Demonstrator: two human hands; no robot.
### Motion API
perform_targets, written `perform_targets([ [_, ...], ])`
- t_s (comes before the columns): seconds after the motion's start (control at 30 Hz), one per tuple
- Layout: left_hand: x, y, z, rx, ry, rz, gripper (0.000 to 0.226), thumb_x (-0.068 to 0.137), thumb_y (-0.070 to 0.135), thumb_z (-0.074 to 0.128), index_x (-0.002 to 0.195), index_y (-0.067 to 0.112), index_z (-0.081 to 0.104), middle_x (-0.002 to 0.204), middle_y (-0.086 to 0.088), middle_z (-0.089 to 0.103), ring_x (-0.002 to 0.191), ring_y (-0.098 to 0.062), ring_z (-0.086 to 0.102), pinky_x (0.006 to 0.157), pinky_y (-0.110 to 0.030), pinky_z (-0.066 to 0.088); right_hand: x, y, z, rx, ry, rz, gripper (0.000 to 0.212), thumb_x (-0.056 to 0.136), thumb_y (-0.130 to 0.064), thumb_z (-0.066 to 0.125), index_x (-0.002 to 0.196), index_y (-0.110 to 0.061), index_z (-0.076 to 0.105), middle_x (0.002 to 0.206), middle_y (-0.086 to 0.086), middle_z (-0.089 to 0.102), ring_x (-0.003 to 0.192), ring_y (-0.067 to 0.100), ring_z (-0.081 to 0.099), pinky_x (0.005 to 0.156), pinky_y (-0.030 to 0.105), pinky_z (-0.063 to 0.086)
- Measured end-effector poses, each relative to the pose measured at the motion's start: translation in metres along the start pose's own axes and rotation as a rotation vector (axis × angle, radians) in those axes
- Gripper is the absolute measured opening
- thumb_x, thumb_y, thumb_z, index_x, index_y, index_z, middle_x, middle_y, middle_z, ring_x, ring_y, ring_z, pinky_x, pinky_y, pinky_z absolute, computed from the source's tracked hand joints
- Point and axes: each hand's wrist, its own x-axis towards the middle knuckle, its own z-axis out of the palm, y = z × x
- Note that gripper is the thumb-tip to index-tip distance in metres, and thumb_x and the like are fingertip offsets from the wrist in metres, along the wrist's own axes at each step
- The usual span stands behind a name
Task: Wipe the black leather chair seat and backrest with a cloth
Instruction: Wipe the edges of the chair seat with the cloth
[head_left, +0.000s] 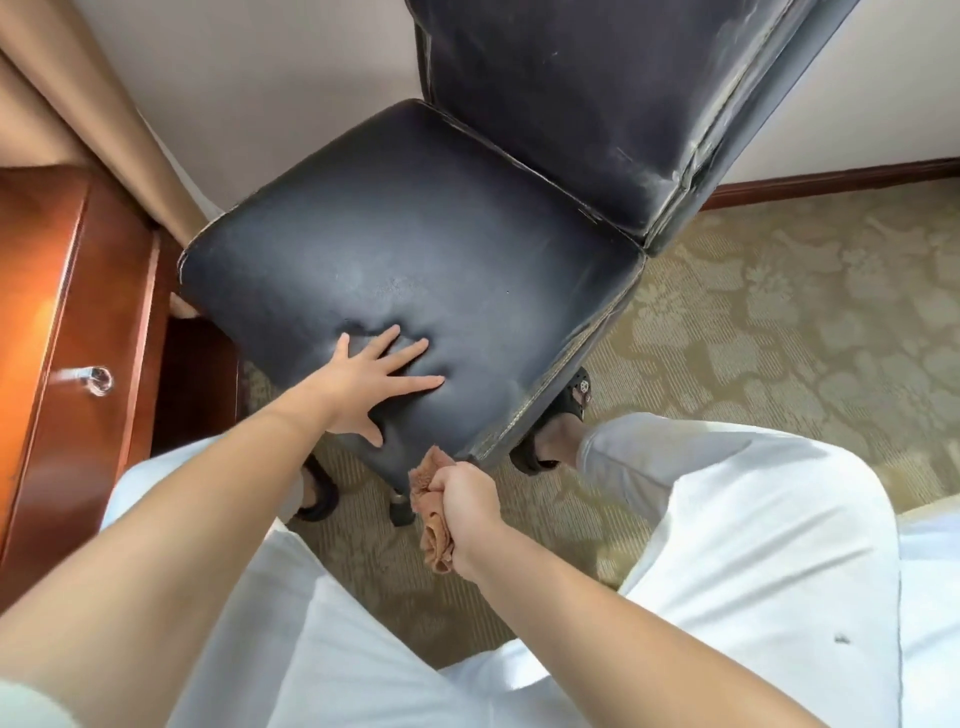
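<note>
Black chair seat pressed near its front by the flat, spread left hand; a bunched brown cloth is gripped in the fisted right hand, held at the seat's front corner, below the backrest

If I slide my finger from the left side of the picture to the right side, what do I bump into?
Wooden cabinet → left hand pressed flat on the chair seat → right hand gripping the cloth → black shoe → patterned carpet.
</note>
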Motion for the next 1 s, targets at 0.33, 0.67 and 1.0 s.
perform_targets([
  [0.33, -0.043, -0.032, 0.014, -0.043, -0.083, -0.214, 0.096, 0.092, 0.008, 0.060, 0.150, 0.042, -0.009, 0.160, 0.005, -0.014, 0.148, -0.027, -0.003, 0.110, -0.042, 0.035, -0.024, -0.004, 0.039, 0.144, -0.281, -0.107, 0.028, 0.087, -0.003, 0.042, 0.105, -0.013, 0.060, 0.102, 0.010, 0.064, 0.090, 0.026, 0.061, 0.077, 0.033, 0.048],
  [0.67, -0.064, -0.057, 0.021, -0.182, 0.028, -0.248, 0.086, 0.088, -0.012, 0.046, 0.152, 0.034, 0.013, 0.161, 0.008, 0.008, 0.145, -0.026, 0.023, 0.110, -0.033, 0.034, -0.035, -0.018, 0.016, 0.174, -0.283, -0.134, 0.027, 0.090, -0.003, 0.041, 0.107, -0.014, 0.059, 0.084, 0.008, 0.063, 0.070, 0.021, 0.057, 0.063, 0.028, 0.044],
  [1.0, -0.064, -0.024, 0.026, -0.258, 0.091, -0.254, 0.091, 0.083, -0.015, 0.047, 0.152, 0.035, 0.013, 0.160, 0.009, 0.012, 0.143, -0.027, 0.026, 0.099, -0.033, 0.044, -0.033, -0.002, 0.009, -0.106, -0.205, -0.394, 0.015, 0.089, -0.007, 0.046, 0.089, -0.015, 0.058, 0.074, 0.008, 0.059, 0.059, 0.019, 0.053, 0.055, 0.028, 0.044],
])
